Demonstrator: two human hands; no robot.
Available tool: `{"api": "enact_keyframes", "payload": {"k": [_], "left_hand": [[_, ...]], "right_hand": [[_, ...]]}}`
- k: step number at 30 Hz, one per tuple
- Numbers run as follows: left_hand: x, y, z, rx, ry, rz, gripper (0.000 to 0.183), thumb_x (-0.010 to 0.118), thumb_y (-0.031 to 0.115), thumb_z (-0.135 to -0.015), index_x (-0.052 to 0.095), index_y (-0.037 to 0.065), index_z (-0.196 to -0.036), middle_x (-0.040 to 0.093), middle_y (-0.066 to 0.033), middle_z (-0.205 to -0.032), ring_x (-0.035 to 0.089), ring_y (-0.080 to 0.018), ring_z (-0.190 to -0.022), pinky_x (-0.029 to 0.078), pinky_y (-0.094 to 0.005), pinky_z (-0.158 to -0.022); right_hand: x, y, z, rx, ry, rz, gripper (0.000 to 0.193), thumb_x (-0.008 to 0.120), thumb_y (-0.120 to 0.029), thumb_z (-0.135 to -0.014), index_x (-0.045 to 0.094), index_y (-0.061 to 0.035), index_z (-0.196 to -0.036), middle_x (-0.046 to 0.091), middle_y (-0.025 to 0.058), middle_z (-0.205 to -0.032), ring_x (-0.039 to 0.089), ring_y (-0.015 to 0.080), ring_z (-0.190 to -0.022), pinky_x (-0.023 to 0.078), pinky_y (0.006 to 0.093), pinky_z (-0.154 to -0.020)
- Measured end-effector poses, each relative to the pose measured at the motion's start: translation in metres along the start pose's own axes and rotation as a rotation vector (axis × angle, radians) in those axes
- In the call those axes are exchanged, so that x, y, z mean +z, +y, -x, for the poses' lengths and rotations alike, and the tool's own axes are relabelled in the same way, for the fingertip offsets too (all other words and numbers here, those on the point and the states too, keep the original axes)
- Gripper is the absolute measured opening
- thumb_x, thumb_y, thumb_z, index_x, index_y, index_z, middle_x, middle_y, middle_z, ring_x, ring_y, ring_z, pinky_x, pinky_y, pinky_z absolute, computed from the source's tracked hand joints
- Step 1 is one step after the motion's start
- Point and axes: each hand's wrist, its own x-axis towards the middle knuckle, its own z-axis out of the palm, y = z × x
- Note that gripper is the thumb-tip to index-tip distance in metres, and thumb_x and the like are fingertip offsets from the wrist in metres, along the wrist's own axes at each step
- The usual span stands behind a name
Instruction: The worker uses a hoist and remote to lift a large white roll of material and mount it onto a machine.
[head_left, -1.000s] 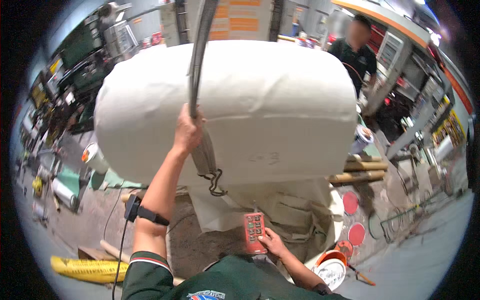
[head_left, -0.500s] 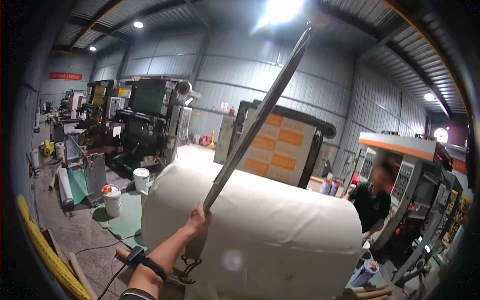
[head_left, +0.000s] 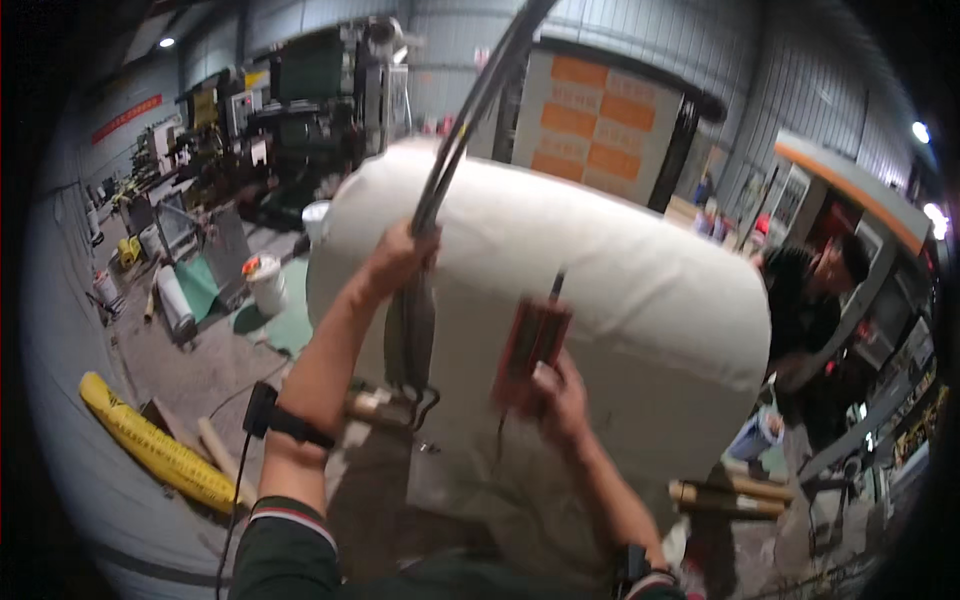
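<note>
My left hand [head_left: 402, 258] is closed round long grey lifting straps [head_left: 468, 130] that run up out of view. Below it hangs a grey strap length [head_left: 409, 335] with a dark metal hook [head_left: 425, 408] at its lower end. In my right hand [head_left: 563, 405] is a red hand-held control box [head_left: 534, 345], blurred by motion, with a dark stub at its top and a thin cord beneath. Both hands are in front of a large white roll [head_left: 650, 270] lying on its side.
A co-worker [head_left: 815, 300] leans at the roll's right end. A yellow wrapped roll [head_left: 160, 445] and white buckets [head_left: 266, 285] are at left. Cardboard tubes [head_left: 735, 497] lie at lower right. Machines [head_left: 305, 120] and an orange-printed sheet [head_left: 590, 120] stand behind.
My right hand has come into view with the red control box. The view has tilted down; my left hand still grips the straps. The co-worker now leans further over.
</note>
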Motion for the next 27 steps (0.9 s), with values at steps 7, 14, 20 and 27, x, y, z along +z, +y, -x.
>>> {"api": "enact_keyframes", "payload": {"k": [7, 14, 20, 27], "left_hand": [[0.060, 0.037, -0.005, -0.080, -0.110, 0.224, 0.035, 0.067, 0.028, -0.092, 0.053, 0.002, -0.111, 0.045, 0.0022, -0.079, 0.046, -0.0088, -0.065, 0.045, -0.0282, -0.060], [0.061, 0.038, -0.010, -0.021, -0.130, 0.249, 0.024, 0.063, 0.018, -0.093, 0.053, 0.002, -0.109, 0.046, 0.0020, -0.078, 0.047, -0.0090, -0.063, 0.044, -0.0261, -0.058], [0.063, 0.027, -0.024, 0.028, -0.083, 0.114, 0.022, 0.062, 0.016, -0.094, 0.053, 0.002, -0.109, 0.048, 0.0024, -0.075, 0.048, -0.0078, -0.061, 0.043, -0.0259, -0.055], [0.043, 0.015, -0.065, 0.156, 0.035, -0.152, 0.024, 0.061, 0.014, -0.090, 0.054, 0.001, -0.110, 0.045, 0.0060, -0.070, 0.043, -0.0035, -0.057, 0.035, -0.0214, -0.048]], "right_hand": [[0.009, -0.034, -0.028, -0.186, 0.117, -0.163, 0.049, 0.062, -0.025, -0.098, 0.042, -0.0040, -0.137, 0.056, 0.0091, -0.121, 0.060, 0.0212, -0.112, 0.055, 0.0401, -0.095], [0.032, -0.029, -0.021, -0.137, 0.161, -0.182, 0.048, 0.062, -0.022, -0.098, 0.040, -0.0023, -0.136, 0.055, 0.0106, -0.122, 0.061, 0.0209, -0.111, 0.057, 0.0390, -0.092], [0.035, -0.022, -0.030, -0.145, 0.227, -0.131, 0.047, 0.061, -0.021, -0.099, 0.040, -0.0013, -0.136, 0.056, 0.0104, -0.121, 0.061, 0.0201, -0.109, 0.057, 0.0373, -0.092], [0.040, -0.030, -0.054, -0.164, 0.339, -0.163, 0.040, 0.055, -0.023, -0.101, 0.042, -0.0030, -0.133, 0.059, 0.0088, -0.115, 0.064, 0.0208, -0.102, 0.058, 0.0407, -0.087]]}}
